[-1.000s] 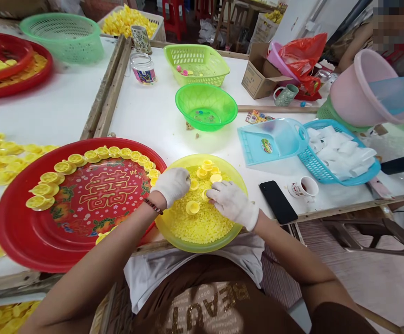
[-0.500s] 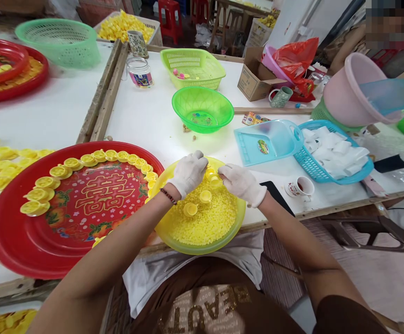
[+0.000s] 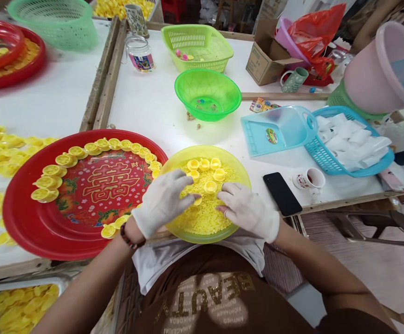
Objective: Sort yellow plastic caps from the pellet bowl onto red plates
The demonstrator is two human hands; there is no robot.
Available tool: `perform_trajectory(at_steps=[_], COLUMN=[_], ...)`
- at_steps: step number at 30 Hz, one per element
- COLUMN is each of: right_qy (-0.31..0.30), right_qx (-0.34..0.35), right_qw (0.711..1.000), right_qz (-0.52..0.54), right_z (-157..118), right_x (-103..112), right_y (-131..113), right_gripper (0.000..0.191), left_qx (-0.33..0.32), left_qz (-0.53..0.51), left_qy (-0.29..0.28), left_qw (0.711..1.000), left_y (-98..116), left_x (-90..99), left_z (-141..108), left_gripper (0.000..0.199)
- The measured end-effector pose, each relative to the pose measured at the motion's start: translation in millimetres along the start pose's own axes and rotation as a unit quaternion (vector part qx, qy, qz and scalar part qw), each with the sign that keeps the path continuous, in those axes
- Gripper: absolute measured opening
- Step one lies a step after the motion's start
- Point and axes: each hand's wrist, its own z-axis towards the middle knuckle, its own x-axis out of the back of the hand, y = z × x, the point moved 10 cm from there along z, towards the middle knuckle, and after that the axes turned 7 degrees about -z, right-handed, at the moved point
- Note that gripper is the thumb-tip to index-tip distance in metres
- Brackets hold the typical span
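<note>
A yellow bowl (image 3: 241, 169) of small yellow beads (image 3: 202, 225) stands before me. Several small yellow plastic cups (image 3: 210, 187) sit on the beads, mostly towards the far side. My left hand (image 3: 165, 200), in a white glove, reaches over the left rim with thumb and fingers apart; its thumb tip is beside or touching one partly hidden cup (image 3: 198, 201). From the right, my gloved right hand (image 3: 250, 209) hangs over the beads with bent, spread fingers and nothing visible in them. A large red tray (image 3: 24, 222) on the left carries a curved row of yellow cups (image 3: 77, 152).
Behind the bowl stand a green bowl (image 3: 208, 95) and a green basket (image 3: 198, 46). To the right are a blue dustpan (image 3: 275, 132), a blue basket (image 3: 322, 155) of white pieces, a phone (image 3: 282, 193) and a mug (image 3: 309, 179). Loose yellow pieces (image 3: 0, 148) lie far left.
Both hands have drawn back towards me from the bowl's far side and moved apart. More cups now show grouped on the far beads. The view has tilted down slightly.
</note>
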Motion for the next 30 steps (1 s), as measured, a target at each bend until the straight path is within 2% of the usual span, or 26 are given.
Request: perform_trajectory(at_steps=[3, 5, 7, 9, 11, 12, 13, 14, 16, 18, 19, 20, 22, 24, 26, 30], right_qy=[-0.001, -0.015, -0.026, -0.021, 0.013, 0.041, 0.071, 0.099, 0.138, 0.166, 0.183, 0.202, 0.237, 0.255, 0.257, 0.243], right_qx=[-0.023, 0.002, 0.03, 0.016, -0.04, -0.076, -0.109, -0.136, -0.165, -0.165, -0.162, -0.16, -0.159, -0.164, -0.172, -0.183], right_qw=[0.999, 0.998, 0.998, 0.999, 0.984, 0.96, 0.921, 0.869, 0.741, 0.624, 0.582, 0.553, 0.528, 0.518, 0.508, 0.468], right_qz=[-0.049, -0.059, -0.042, 0.028, 0.173, 0.267, 0.366, 0.465, 0.636, 0.746, 0.776, 0.792, 0.8, 0.8, 0.804, 0.83], right_z=[1.3, 7.9, 14.6, 20.1, 23.9, 25.0, 25.7, 26.7, 31.6, 39.8, 43.5, 46.3, 49.3, 49.5, 48.4, 44.3], right_x=[-18.1, -33.9, -46.0, -48.5, -40.6, -34.8, -29.5, -25.6, -22.8, -21.7, -21.1, -20.6, -20.3, -22.1, -24.2, -25.0], right_y=[-16.2, -27.9, -33.4, -26.1, -8.7, 1.8, 11.0, 17.9, 21.6, 15.8, 12.9, 11.0, 9.3, 10.2, 13.2, 22.0], right_gripper=[0.032, 0.025, 0.02, 0.022, 0.027, 0.031, 0.035, 0.038, 0.04, 0.04, 0.041, 0.042, 0.043, 0.044, 0.045, 0.047], left_qx=[0.0, 0.015, 0.039, 0.067, 0.084, 0.086, 0.084, 0.082, 0.076, 0.071, 0.068, 0.065, 0.06, 0.056, 0.053, 0.059], left_qz=[0.028, 0.0, -0.072, -0.134, -0.164, -0.172, -0.179, -0.187, -0.198, -0.208, -0.213, -0.218, -0.23, -0.238, -0.245, -0.256], left_qy=[-0.042, -0.022, 0.026, 0.073, 0.101, 0.106, 0.104, 0.098, 0.08, 0.067, 0.067, 0.071, 0.084, 0.093, 0.091, 0.087], left_qw=[0.999, 1.0, 0.996, 0.986, 0.978, 0.976, 0.975, 0.974, 0.974, 0.973, 0.972, 0.971, 0.968, 0.965, 0.964, 0.961], left_y=[11.4, 11.4, 5.9, -2.4, -6.8, -6.3, -4.4, -1.2, 6.7, 14.2, 17.0, 19.1, 21.2, 21.4, 21.4, 20.5], left_x=[-20.2, -26.7, -25.8, -21.8, -19.5, -19.7, -21.2, -23.9, -31.2, -37.8, -39.8, -40.8, -40.5, -39.2, -38.7, -37.9], left_z=[-21.3, -27.5, -31.5, -36.3, -40.6, -41.7, -42.0, -41.4, -38.6, -35.4, -34.2, -33.5, -33.3, -34.3, -35.0, -35.5], left_gripper=[0.023, 0.018, 0.019, 0.023, 0.026, 0.027, 0.027, 0.026, 0.023, 0.019, 0.018, 0.016, 0.015, 0.017, 0.018, 0.016])
